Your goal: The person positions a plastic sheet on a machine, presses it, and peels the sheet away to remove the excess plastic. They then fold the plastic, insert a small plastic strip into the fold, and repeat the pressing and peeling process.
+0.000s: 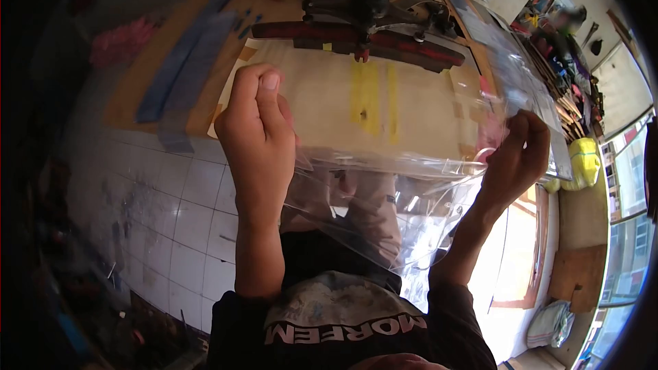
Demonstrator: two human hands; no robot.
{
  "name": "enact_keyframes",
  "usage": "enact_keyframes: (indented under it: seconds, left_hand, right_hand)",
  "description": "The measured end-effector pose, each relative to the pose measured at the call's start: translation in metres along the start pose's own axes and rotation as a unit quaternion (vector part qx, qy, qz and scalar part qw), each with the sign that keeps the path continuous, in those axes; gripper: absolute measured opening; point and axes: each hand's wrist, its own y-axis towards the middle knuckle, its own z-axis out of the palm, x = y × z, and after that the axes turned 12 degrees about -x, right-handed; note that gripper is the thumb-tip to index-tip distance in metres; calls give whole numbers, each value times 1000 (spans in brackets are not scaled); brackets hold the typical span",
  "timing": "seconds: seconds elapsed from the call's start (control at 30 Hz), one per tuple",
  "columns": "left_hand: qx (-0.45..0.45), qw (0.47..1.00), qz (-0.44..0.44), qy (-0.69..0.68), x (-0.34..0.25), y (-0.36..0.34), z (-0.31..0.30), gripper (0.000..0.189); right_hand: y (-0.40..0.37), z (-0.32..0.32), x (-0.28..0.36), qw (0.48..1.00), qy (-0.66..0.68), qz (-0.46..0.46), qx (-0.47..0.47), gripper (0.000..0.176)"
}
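A sheet of clear plastic [384, 226] hangs between my two hands, its upper part lying over the pale board on the table [312, 92]. My left hand [257, 109] is closed on the sheet's left side, fingers curled and thumb on top. At the right, my right hand [522, 144] pinches the other side of the sheet. The lower part drops past the table's front edge, in front of my legs. Beyond both hands, a machine's long dark red bar [404, 40] spans the back of the board. Yellow tape strips [367, 99] mark the board's middle.
Blue strips [181, 62] run along the table's left side. A pink bundle [123, 41] lies at far left. Clear sheeting [524, 75] covers the right side, near a yellow bag [584, 164]. Another person [567, 27] is at the back right. White floor tiles [161, 199] show below.
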Motion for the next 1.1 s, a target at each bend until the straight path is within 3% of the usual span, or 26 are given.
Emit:
enact_keyframes:
  seconds: [0.07, 0.1, 0.17, 0.23, 0.27, 0.3, 0.37, 0.5, 0.57, 0.7, 0.8, 0.87, 0.97, 1.1]
  left_hand:
    - [24, 999, -5, 31, -14, 13, 6, 20]
    - [46, 997, -7, 54, -21, 23, 11, 20]
    - [73, 994, -10, 79, -23, 41, 27, 21]
    - [120, 979, -86, 141, -7, 51, 45, 22]
    - [122, 975, -78, 170, 17, 50, 56, 26]
    - [123, 974, -80, 171, 34, 48, 63, 26]
    - [178, 952, -146, 200, 61, 48, 79, 25]
    - [228, 928, -165, 242, 111, 61, 117, 25]
    - [271, 898, -229, 262, 128, 70, 133, 24]
    - [253, 904, -248, 239, 158, 71, 152, 19]
    - [240, 909, -229, 252, 180, 69, 164, 16]
    - [225, 905, -114, 343, 194, 66, 171, 16]
    - [204, 902, -60, 377, 180, 62, 169, 15]
    - [208, 899, -70, 379, 176, 58, 167, 15]
  right_hand:
    - [18, 10, 9, 994, -49, 74, 65, 11]
    - [26, 19, 1, 995, -48, 14, 89, 12]
    - [40, 39, 0, 980, -92, 75, 158, 14]
    - [41, 61, -46, 975, -116, 14, 188, 15]
    - [35, 68, -60, 970, -131, -6, 207, 15]
    - [27, 73, -48, 956, -135, 107, 236, 17]
    - [15, 90, -89, 931, -181, 119, 295, 20]
    - [-3, 125, -154, 916, -194, 128, 327, 21]
    - [-3, 141, -166, 897, -204, 126, 371, 21]
    - [-8, 164, -179, 884, -240, 175, 362, 21]
    - [-16, 174, -205, 907, -238, 116, 327, 19]
    - [-19, 177, -212, 919, -268, -18, 289, 16]
    - [-20, 176, -208, 919, -248, -17, 307, 13]
    - [-19, 172, -205, 902, -279, 2, 329, 12]
